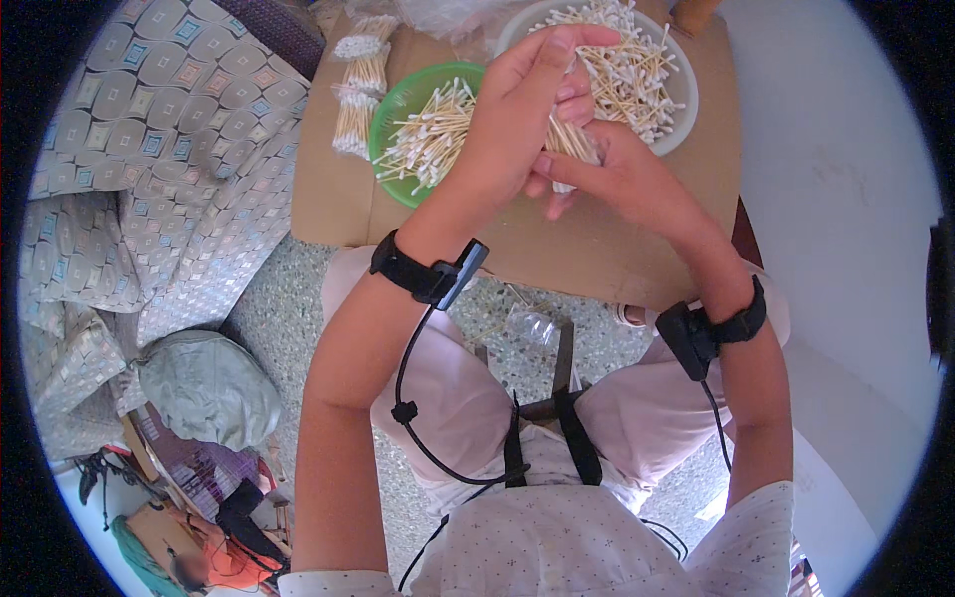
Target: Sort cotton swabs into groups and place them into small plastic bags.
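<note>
Both my hands meet around one bundle of cotton swabs (570, 144), held tilted above the cardboard-topped table (637, 239). My left hand (522, 109) wraps the bundle's upper part, its thumb and index finger pointing to the far right. From the lower right, my right hand (622, 174) grips the bundle's near end with thumb and fingers. A green bowl (383, 124) of loose cotton swabs stands just left of my left hand. Behind my hands, a white bowl (686, 109) holds a heap of loose swabs. Part of the bundle is hidden by my fingers.
Packed bundles of swabs (356, 119) lie at the table's far left. Clear plastic bags (453, 20) sit at the back. A white wall (836, 199) rises on the right, and patterned fabric (189, 109) covers something on the left. A grey-green sack (209, 388) rests below it.
</note>
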Demonstrator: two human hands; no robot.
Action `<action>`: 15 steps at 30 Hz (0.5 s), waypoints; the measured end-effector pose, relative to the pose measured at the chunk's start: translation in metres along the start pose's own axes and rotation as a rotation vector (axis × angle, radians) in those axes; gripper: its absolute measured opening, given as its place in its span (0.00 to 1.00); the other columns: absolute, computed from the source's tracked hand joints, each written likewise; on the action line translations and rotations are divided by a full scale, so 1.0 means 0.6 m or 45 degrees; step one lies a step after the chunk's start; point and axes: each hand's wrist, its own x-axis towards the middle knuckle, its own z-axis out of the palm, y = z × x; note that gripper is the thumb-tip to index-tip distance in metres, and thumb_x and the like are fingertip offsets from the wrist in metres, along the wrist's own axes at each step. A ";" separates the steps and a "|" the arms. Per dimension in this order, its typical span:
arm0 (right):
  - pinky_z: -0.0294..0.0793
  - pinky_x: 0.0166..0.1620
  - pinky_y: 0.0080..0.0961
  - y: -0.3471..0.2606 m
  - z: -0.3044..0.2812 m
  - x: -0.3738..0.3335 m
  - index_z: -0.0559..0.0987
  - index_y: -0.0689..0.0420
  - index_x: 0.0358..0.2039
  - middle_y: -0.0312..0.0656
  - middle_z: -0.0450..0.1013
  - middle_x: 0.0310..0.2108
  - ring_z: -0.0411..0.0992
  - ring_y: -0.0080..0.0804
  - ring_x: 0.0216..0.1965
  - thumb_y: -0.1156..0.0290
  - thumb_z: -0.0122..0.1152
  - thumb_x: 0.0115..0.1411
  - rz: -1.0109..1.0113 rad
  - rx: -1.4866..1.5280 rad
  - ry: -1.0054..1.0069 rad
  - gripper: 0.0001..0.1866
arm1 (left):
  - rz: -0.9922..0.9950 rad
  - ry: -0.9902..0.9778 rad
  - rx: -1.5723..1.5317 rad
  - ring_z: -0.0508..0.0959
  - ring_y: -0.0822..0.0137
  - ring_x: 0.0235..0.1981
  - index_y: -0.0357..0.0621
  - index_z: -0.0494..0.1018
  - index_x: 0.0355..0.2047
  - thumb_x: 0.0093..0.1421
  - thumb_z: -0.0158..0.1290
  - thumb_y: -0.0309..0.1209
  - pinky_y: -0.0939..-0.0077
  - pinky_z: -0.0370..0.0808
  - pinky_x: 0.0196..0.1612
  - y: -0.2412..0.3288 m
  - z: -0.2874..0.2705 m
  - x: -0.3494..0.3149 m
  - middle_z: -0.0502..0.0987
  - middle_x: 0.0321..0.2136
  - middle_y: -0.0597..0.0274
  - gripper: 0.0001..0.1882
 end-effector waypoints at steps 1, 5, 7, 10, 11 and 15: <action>0.67 0.22 0.16 -0.003 0.002 -0.001 0.74 0.61 0.33 0.33 0.71 0.21 0.67 0.18 0.18 0.58 0.60 0.58 0.047 0.028 0.003 0.16 | -0.009 0.008 0.052 0.60 0.82 0.21 0.35 0.70 0.45 0.67 0.40 0.42 0.91 0.61 0.24 0.002 0.000 -0.001 0.56 0.19 0.75 0.21; 0.63 0.20 0.16 -0.004 -0.005 0.000 0.73 0.59 0.30 0.32 0.69 0.20 0.65 0.17 0.16 0.57 0.59 0.59 0.091 -0.073 -0.028 0.17 | -0.016 0.016 0.004 0.59 0.82 0.21 0.35 0.70 0.45 0.67 0.40 0.41 0.91 0.60 0.24 -0.004 -0.003 0.003 0.56 0.18 0.75 0.21; 0.59 0.21 0.15 -0.014 -0.002 -0.003 0.70 0.57 0.27 0.30 0.64 0.17 0.60 0.15 0.16 0.61 0.54 0.62 0.188 0.005 -0.053 0.13 | 0.009 0.015 -0.042 0.59 0.82 0.21 0.34 0.70 0.45 0.68 0.40 0.41 0.90 0.60 0.24 -0.007 -0.005 0.003 0.56 0.18 0.76 0.20; 0.59 0.20 0.15 -0.015 -0.002 -0.004 0.70 0.57 0.26 0.30 0.63 0.16 0.60 0.15 0.16 0.61 0.53 0.62 0.175 -0.087 -0.032 0.14 | 0.008 -0.020 -0.047 0.59 0.82 0.20 0.34 0.70 0.45 0.68 0.40 0.40 0.89 0.60 0.24 -0.011 -0.008 0.004 0.56 0.18 0.76 0.20; 0.59 0.20 0.15 -0.015 -0.005 -0.005 0.70 0.57 0.26 0.30 0.63 0.16 0.60 0.15 0.16 0.61 0.53 0.62 0.176 -0.088 -0.031 0.14 | 0.008 -0.021 -0.049 0.59 0.82 0.20 0.34 0.70 0.45 0.68 0.40 0.40 0.89 0.60 0.24 -0.011 -0.008 0.004 0.56 0.18 0.76 0.20; 0.59 0.18 0.16 -0.014 -0.014 -0.005 0.72 0.55 0.23 0.29 0.64 0.14 0.61 0.16 0.15 0.54 0.57 0.59 0.193 -0.101 -0.087 0.18 | -0.023 -0.032 -0.064 0.58 0.82 0.19 0.34 0.69 0.44 0.68 0.38 0.40 0.88 0.60 0.23 -0.013 -0.007 0.002 0.56 0.18 0.76 0.20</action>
